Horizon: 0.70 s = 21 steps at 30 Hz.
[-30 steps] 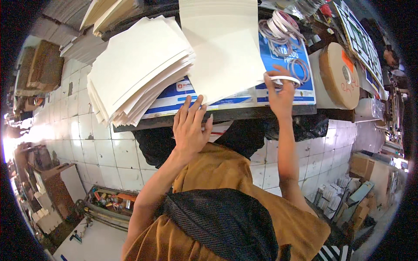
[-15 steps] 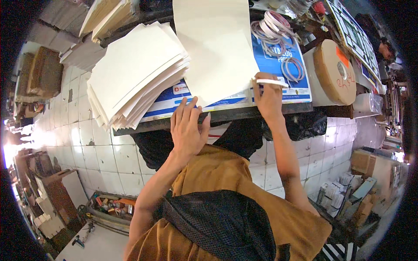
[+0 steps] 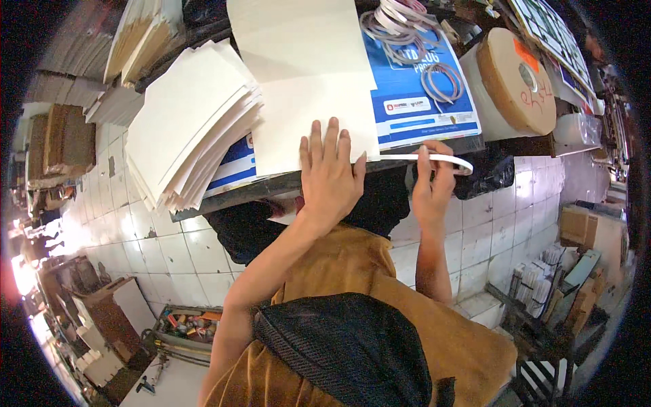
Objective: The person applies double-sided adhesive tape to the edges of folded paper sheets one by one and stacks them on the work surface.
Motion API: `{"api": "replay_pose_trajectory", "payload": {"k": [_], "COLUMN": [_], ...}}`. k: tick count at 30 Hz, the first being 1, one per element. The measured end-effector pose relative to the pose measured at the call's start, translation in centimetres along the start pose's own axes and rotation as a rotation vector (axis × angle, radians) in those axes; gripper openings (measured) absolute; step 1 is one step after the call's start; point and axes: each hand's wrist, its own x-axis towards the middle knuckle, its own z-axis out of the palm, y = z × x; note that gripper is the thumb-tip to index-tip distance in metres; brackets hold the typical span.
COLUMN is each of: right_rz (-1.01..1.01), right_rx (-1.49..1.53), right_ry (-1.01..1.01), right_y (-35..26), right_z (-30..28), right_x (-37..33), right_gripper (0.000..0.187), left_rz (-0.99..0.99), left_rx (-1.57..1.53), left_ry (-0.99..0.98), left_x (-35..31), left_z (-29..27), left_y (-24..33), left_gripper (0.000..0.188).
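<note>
In the head view, I see the left hand [image 3: 331, 182] lying flat on the cream sheet [image 3: 305, 112], its fingers straight and slightly apart, gripping nothing. This sheet is on the table [image 3: 234, 197], at the front edge, to the right of the paper stack [image 3: 186, 115]. The right hand [image 3: 435, 186] is pinching the white strip [image 3: 463, 162] between thumb and fingers; its left end is at the sheet's near right corner

Pinching white strip [image 3: 398, 157] in right hand [image 3: 434, 188]; left of that grip, resting left hand [image 3: 330, 180] on cream sheet [image 3: 305, 105].
</note>
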Motion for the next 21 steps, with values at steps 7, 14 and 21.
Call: {"api": "replay_pose_trajectory", "payload": {"k": [7,14,21], "right_rz": [-0.068,-0.749,-0.487], "right_rx": [-0.084,-0.165,-0.007], "right_ry": [-0.062,0.053,0.41], "right_y": [-0.8,-4.2,-1.7], "right_z": [0.6,-4.3,-5.8], "right_x": [-0.2,-2.7,-1.5], "right_gripper": [0.018,0.01,0.014], "left_rz": [-0.069,-0.053,0.161], "left_rx": [0.033,0.05,-0.325], "left_ry": [-0.051,-0.03,-0.148], "left_x": [0.4,-0.1,-1.7], "left_z": [0.6,0.7,-6.7], "left_y": [1.2,1.1,-1.7], "left_gripper": [0.067,0.08,0.062]}}
